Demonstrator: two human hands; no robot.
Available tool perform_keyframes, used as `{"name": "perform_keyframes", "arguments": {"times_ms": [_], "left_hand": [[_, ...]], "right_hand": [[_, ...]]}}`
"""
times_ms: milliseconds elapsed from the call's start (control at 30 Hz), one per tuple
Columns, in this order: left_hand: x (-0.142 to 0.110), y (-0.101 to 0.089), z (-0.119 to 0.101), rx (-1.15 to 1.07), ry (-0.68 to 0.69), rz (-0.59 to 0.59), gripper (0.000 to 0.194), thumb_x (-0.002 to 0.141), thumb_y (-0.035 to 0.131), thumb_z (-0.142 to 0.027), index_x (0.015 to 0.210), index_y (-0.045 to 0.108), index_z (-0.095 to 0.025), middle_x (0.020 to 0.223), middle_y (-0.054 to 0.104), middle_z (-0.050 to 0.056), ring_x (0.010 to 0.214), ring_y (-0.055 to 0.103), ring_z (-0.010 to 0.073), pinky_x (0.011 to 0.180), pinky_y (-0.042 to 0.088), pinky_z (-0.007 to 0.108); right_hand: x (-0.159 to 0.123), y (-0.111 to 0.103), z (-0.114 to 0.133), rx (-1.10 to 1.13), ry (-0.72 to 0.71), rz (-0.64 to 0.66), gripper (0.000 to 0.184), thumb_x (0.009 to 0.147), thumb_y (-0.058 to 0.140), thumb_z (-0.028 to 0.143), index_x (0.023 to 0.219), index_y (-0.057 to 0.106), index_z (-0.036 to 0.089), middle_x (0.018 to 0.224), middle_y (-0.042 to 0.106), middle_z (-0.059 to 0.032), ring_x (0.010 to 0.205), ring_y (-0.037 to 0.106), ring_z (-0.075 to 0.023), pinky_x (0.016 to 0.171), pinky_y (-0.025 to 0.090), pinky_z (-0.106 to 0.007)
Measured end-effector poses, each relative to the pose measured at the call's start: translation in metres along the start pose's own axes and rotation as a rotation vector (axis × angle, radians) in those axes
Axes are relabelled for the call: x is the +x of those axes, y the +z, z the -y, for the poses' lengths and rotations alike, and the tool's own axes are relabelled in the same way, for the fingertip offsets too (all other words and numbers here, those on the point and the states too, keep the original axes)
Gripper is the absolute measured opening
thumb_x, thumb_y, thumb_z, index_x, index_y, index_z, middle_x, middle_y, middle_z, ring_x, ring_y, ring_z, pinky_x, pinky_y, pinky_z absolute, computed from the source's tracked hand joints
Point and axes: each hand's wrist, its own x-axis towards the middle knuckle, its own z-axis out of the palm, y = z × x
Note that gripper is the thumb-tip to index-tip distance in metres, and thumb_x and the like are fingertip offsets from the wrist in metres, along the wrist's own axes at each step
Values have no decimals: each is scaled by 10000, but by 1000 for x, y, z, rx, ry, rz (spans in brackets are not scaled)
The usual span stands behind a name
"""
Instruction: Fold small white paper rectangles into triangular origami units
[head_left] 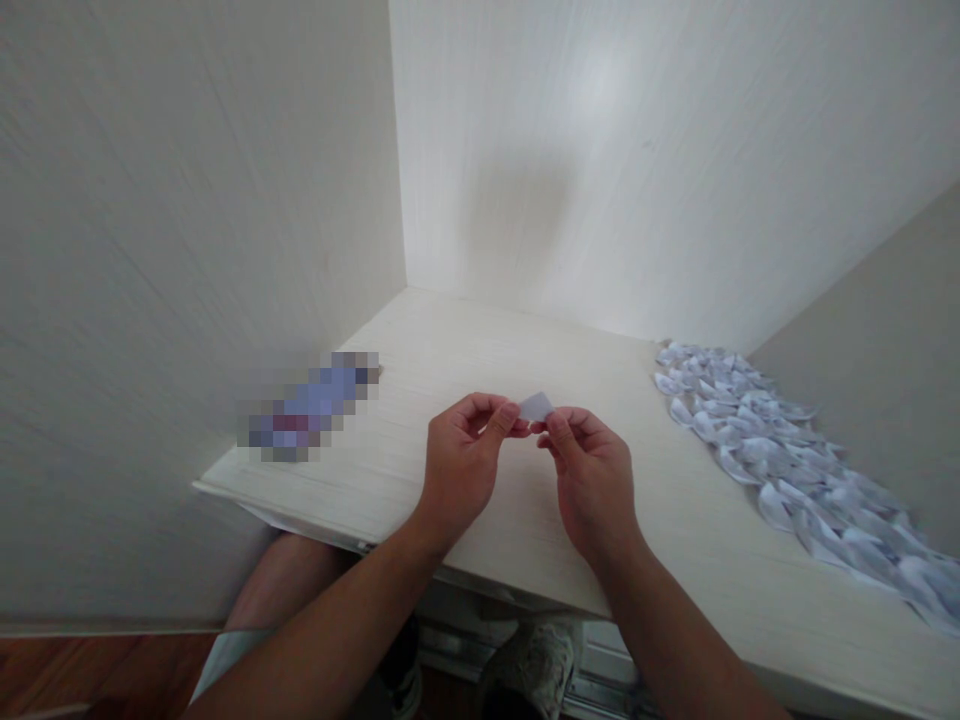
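Observation:
Both my hands are raised just above the pale wooden desk [465, 350], near its front edge. My left hand [461, 465] and my right hand [592, 475] pinch a small folded piece of white paper [535, 406] between thumbs and forefingers, one hand at each side of it. The other fingers are curled in. The paper is held in the air, clear of the desk top.
A long heap of several small folded white paper pieces [780, 460] runs along the desk's right side. A blurred blue object [311, 405] lies at the left, by the wall. Walls close in on the left and behind. My knees and a shoe [532, 665] show below the desk edge.

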Motion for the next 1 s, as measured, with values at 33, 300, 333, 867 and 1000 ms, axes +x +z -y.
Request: {"name": "perform_keyframes", "arguments": {"times_ms": [33, 300, 333, 867, 1000], "left_hand": [[0, 0, 0, 14, 6, 5, 272, 838, 815, -390, 837, 718, -136, 764, 770, 48, 700, 752, 160, 735, 629, 290], [1, 1, 2, 5, -4, -11, 283, 837, 808, -403, 827, 726, -132, 776, 765, 58, 701, 741, 166, 697, 636, 301], [1, 1, 2, 4, -9, -10, 283, 833, 812, -400, 820, 725, -131, 775, 764, 59, 699, 741, 166, 696, 637, 301], [-2, -4, 7, 175, 98, -27, 280, 789, 832, -247, 1047, 791, -148, 887, 803, 68, 762, 780, 191, 762, 668, 334], [-2, -3, 8, 193, 97, -69, 270, 778, 842, -254, 1020, 804, -140, 875, 807, 74, 745, 784, 204, 755, 671, 344]], "right_hand": [[0, 0, 0, -1, 1, -5, 241, 815, 823, 429, 766, 723, 215, 779, 719, -11, 764, 599, -164, 783, 463, -344], [1, 1, -2, 13, 21, -48, 254, 774, 850, 429, 757, 725, 209, 773, 724, -17, 762, 624, -173, 741, 478, -344], [1, 1, -2, 17, 26, -48, 259, 769, 855, 433, 757, 725, 209, 772, 724, -16, 760, 626, -174, 738, 480, -344], [4, 3, 3, 195, 204, -115, 279, 633, 924, 377, 706, 717, 204, 758, 725, -7, 739, 656, -156, 673, 471, -294], [4, 3, 0, 152, 174, -139, 280, 637, 915, 395, 745, 737, 208, 752, 750, -22, 740, 679, -174, 674, 480, -307]]}}
